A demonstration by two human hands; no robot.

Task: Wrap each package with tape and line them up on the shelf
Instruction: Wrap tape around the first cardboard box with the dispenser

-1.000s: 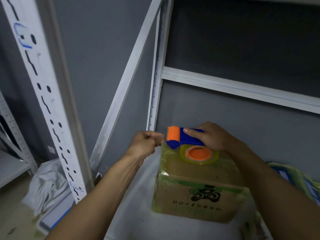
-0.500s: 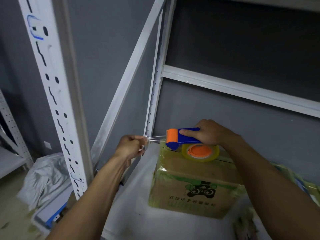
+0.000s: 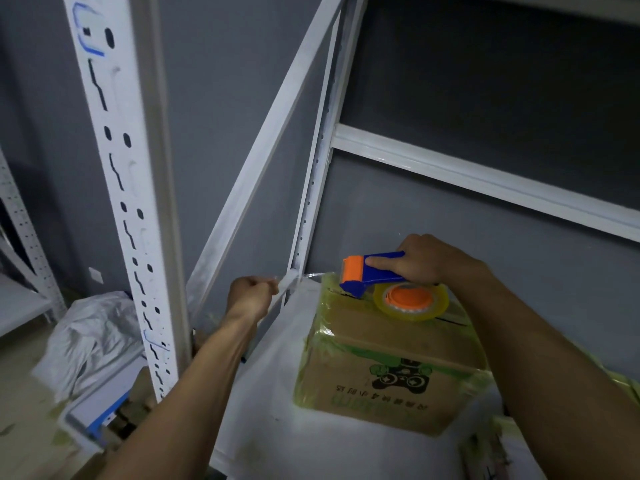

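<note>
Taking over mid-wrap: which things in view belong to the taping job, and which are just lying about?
Job: cardboard box on the shelf; tape dispenser, gripped by the right hand; tape strip, pinched by the left hand.
Lying about: crumpled white plastic; blue-and-white flat item below it.

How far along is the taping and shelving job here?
Done: the cardboard box sits on the shelf, tape bands round its sides. In hand: the right hand holds the tape dispenser on the box top; the left hand pinches the tape strip stretched from it. Left: sticking down that strip. Whether more packages wait is not visible.
</note>
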